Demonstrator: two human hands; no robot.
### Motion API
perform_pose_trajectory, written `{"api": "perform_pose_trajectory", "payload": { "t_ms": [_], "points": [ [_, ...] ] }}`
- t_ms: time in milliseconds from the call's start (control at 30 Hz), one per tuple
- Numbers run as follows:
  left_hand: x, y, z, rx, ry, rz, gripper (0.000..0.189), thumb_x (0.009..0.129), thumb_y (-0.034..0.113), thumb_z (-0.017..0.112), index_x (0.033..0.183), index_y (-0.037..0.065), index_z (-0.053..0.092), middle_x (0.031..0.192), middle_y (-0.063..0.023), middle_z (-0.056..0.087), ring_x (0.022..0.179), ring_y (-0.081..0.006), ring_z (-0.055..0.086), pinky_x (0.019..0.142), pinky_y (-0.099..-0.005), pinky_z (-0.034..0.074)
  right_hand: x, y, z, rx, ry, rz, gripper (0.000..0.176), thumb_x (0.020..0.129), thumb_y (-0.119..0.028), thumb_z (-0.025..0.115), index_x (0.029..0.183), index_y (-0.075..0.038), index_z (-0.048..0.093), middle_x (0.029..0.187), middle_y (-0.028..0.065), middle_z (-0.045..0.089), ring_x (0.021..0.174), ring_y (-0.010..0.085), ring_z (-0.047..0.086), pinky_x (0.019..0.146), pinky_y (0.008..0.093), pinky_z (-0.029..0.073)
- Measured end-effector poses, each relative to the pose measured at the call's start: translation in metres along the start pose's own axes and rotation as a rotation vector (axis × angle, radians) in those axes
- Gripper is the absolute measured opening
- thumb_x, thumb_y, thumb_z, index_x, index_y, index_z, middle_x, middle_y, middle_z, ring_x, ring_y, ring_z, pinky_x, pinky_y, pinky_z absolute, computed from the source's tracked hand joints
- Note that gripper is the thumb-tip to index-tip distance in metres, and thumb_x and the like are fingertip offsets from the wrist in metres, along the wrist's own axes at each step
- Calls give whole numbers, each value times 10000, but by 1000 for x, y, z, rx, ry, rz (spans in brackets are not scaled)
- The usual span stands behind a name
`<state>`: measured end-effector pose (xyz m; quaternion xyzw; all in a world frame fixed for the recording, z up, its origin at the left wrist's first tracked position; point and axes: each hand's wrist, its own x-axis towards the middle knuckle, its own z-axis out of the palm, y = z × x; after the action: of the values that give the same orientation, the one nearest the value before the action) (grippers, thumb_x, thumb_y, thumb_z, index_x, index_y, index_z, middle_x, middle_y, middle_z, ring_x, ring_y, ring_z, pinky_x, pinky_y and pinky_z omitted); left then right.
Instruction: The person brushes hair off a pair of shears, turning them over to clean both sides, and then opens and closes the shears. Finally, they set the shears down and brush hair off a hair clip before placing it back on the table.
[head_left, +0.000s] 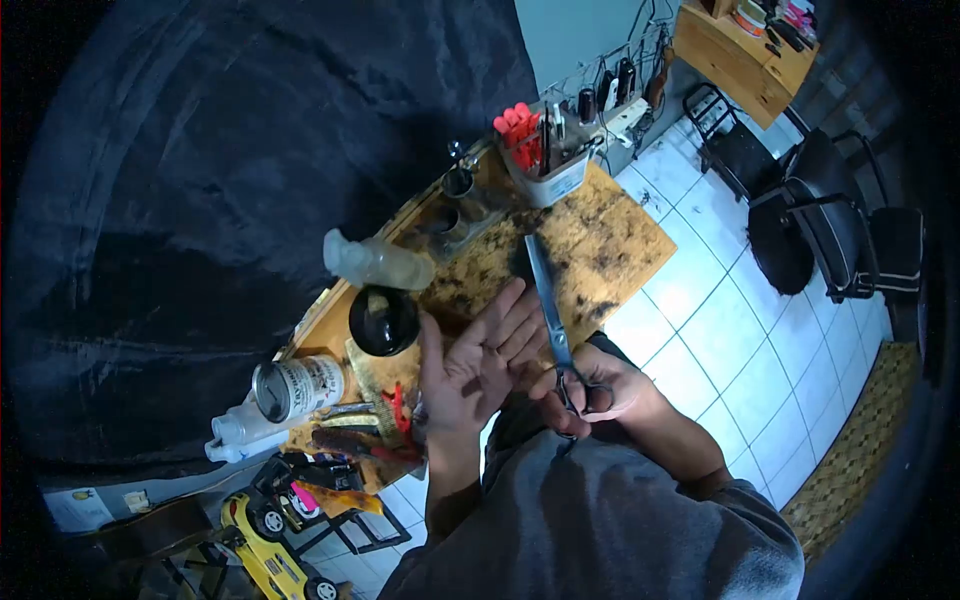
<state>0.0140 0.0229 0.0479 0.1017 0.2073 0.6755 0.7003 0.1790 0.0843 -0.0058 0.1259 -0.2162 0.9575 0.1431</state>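
Note:
My right hand [603, 388] holds a pair of long haircutting scissors [551, 310], fingers in the handle loops. The blades look closed together and point up and away over the wooden counter [630, 240]. Just left of the scissors, my left hand [478, 362] is palm up with its fingers stretched out, holding nothing. Dark hair clippings [590, 262] lie scattered over the counter. Near my left thumb stands a round black container [384, 322], with a cloudy spray bottle [378, 262] beyond it.
A labelled can [300, 388] and a clear bottle [245, 432] stand at the counter's left end, near brushes and red clips [398, 408]. A bin of combs and red-handled tools [550, 180] sits at the far end. Black chairs [835, 215] and a yellow toy car [270, 550] are beyond.

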Motion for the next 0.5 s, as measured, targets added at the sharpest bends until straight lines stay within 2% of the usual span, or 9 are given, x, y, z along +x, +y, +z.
{"api": "perform_pose_trajectory", "payload": {
  "t_ms": [67, 100, 133, 167, 200, 233, 300, 400, 500],
  "points": [
    [13, -4, 6, 466, 118, -85, 871, 938, 641, 232, 1432, -76, 218, 1415, -251, 378, 1309, -312, 388, 1016, -426, 393, -3, -21, -7, 37, 11, 100, 794, 792, -409, 734, 1308, 111, 429, 953, 104, 601, 714, 116, 590, 637, 231, 461],
    [12, -10, -9, 412, 135, -50, 662, 976, 461, 399, 1351, -84, 367, 1221, -202, 547, 1024, -253, 601, 773, -347, 542, -3, -28, -8, -5, 29, 127, 779, 798, -406, 729, 1314, 98, 434, 955, 103, 607, 729, 119, 596, 659, 238, 473],
    [13, -11, -5, 410, 140, -46, 662, 976, 461, 399, 1351, -84, 367, 1221, -202, 547, 1024, -253, 601, 773, -347, 542, -3, -37, -10, -50, 47, 154, 765, 804, -404, 724, 1320, 84, 439, 956, 101, 613, 743, 122, 602, 681, 245, 485],
    [16, -11, 1, 577, 172, -76, 563, 967, 373, 458, 1294, -85, 431, 1132, -176, 581, 854, -211, 614, 665, -308, 539, -1, -49, -14, -159, 34, 190, 678, 840, -360, 700, 1313, 64, 465, 1008, 107, 628, 790, 130, 613, 731, 259, 497],
    [22, -13, 9, 745, 203, -107, 465, 958, 285, 517, 1238, -85, 495, 1042, -149, 615, 684, -169, 628, 557, -269, 535, 0, -55, -20, -162, 32, 194, 678, 840, -360, 700, 1313, 64, 465, 1008, 107, 628, 790, 130, 613, 731, 259, 497],
    [31, -16, 18, 705, 266, -44, 305, 932, 147, 538, 1124, -85, 577, 920, -126, 633, 505, -119, 564, 434, -228, 464, -1, -56, -26, -219, 22, 174, 634, 856, -333, 689, 1312, 51, 474, 1032, 105, 632, 806, 132, 613, 744, 265, 497],
    [44, -18, 33, 758, 263, -32, 263, 929, 101, 545, 1118, -76, 590, 911, -101, 634, 554, -96, 560, 478, -214, 459, -2, -73, -31, -283, 60, 226, 510, 876, -231, 680, 1286, 24, 517, 1046, 86, 650, 873, 133, 618, 783, 277, 495],
    [58, -19, 39, 849, 244, -45, 193, 904, 32, 578, 1067, -62, 618, 896, -74, 634, 617, -79, 564, 520, -199, 451, -8, -96, -42, -383, 52, 338, 461, 860, -144, 692, 1260, 24, 537, 1015, 72, 666, 927, 139, 623, 808, 278, 494],
    [77, -26, 50, 744, 310, -6, 116, 878, -25, 569, 961, -76, 632, 895, -85, 622, 637, -86, 562, 539, -202, 440, -13, -116, -56, -262, 99, 355, 444, 840, -71, 699, 1241, 39, 543, 1047, 101, 669, 987, 153, 618, 845, 273, 493]
  ]
}}
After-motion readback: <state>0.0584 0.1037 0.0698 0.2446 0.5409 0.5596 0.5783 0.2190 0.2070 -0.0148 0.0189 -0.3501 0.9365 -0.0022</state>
